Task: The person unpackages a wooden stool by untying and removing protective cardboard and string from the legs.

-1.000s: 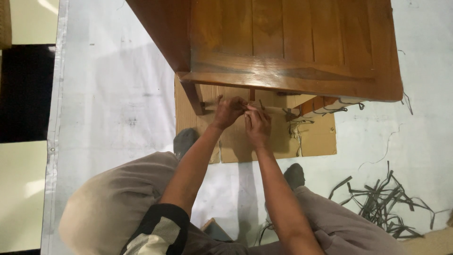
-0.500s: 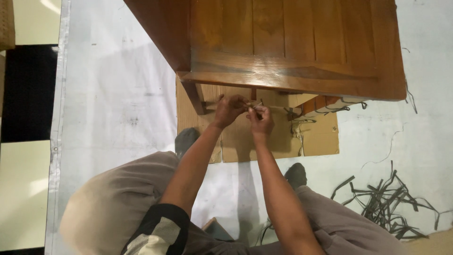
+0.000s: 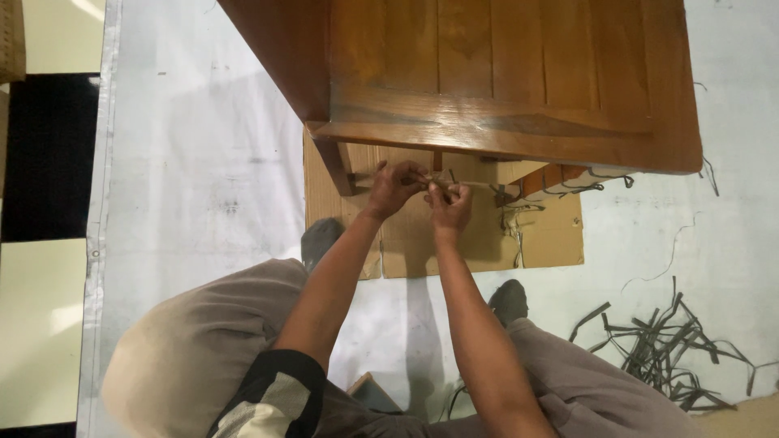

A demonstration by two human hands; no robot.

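My left hand and my right hand meet just under the front edge of a brown wooden chair seat. Both pinch a thin dark strip that lies along a pale horizontal rail below the seat. The fingers of both hands are curled tight around the strip. The rail runs right to a wrapped joint with loose dark strands hanging from it. How the strip ends under my fingers is hidden.
A flat sheet of brown cardboard lies under the chair on a pale grey floor sheet. A heap of cut dark strips lies at the right. My knees and dark shoes frame the cardboard.
My right hand has drawn slightly down and right from the left hand, pulling the strip. The left hand stays at the rail.
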